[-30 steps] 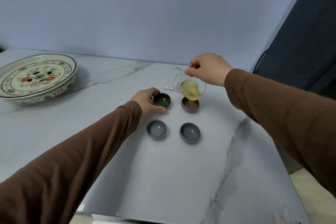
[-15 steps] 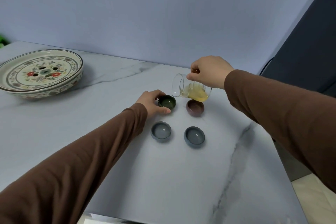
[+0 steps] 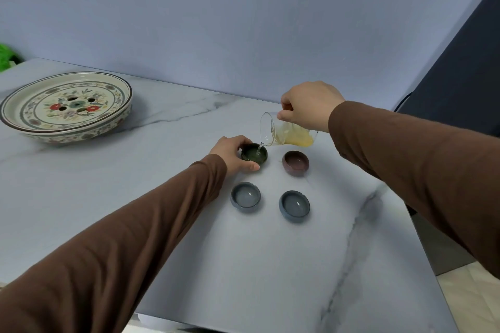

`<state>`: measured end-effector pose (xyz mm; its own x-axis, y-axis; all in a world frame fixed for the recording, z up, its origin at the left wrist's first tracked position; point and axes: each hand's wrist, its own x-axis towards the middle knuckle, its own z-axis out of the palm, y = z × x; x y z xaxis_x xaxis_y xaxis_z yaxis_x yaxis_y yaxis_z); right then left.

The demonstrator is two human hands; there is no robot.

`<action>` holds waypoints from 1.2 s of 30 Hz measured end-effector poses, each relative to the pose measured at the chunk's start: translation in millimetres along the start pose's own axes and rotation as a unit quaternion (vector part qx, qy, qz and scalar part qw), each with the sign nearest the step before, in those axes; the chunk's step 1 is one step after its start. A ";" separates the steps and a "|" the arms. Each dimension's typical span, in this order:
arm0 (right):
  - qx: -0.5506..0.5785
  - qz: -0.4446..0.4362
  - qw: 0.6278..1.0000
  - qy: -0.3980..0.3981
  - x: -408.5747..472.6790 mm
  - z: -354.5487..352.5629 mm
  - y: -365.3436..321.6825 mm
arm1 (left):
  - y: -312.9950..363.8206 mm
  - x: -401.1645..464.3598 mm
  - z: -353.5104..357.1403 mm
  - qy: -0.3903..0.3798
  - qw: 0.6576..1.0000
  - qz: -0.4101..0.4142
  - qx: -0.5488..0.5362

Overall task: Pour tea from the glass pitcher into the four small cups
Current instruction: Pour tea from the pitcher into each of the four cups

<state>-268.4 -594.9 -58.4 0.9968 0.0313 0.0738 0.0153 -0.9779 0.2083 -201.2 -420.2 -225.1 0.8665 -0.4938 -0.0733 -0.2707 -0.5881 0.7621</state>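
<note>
My right hand [image 3: 308, 105] grips the glass pitcher [image 3: 286, 134] from above and holds it tipped far to the left. Yellow tea lies in its lower side, and a thin stream falls from the spout into the dark green cup [image 3: 254, 153]. My left hand [image 3: 232, 153] curls around that green cup on the marble table, thumb and fingers touching its rim. A maroon cup [image 3: 295, 163] stands just right of it, under the pitcher's base. Nearer to me stand two grey-blue cups, the left grey-blue cup [image 3: 245, 194] and the right grey-blue cup [image 3: 294, 206].
A large flowered ceramic tea tray [image 3: 66, 105] sits at the table's far left. The marble table [image 3: 270, 265] ends at a front edge near me and a right edge beside a dark curtain [image 3: 465, 67]. A blue wall stands behind. Something green [image 3: 5, 55] shows at the far left.
The pitcher has moved left from above the maroon cup and tipped further; tea now streams into the green cup. My left hand stays around the green cup.
</note>
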 end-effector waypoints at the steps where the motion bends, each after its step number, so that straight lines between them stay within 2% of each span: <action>1: -0.003 0.000 1.000 0.000 0.1 -0.2 -0.6 | 0.0 0.3 0.1 -0.001 1.000 0.000 0.001; 36: -0.041 -0.016 0.999 0.013 -3.4 -4.1 -6.6 | -1.8 6.6 -0.9 -0.011 0.999 0.011 0.033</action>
<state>-272.3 -587.6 -56.0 0.9935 0.0684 0.0910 0.0394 -0.9564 0.2894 -194.7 -421.9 -226.3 0.8507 -0.5207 -0.0725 -0.3166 -0.6175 0.7201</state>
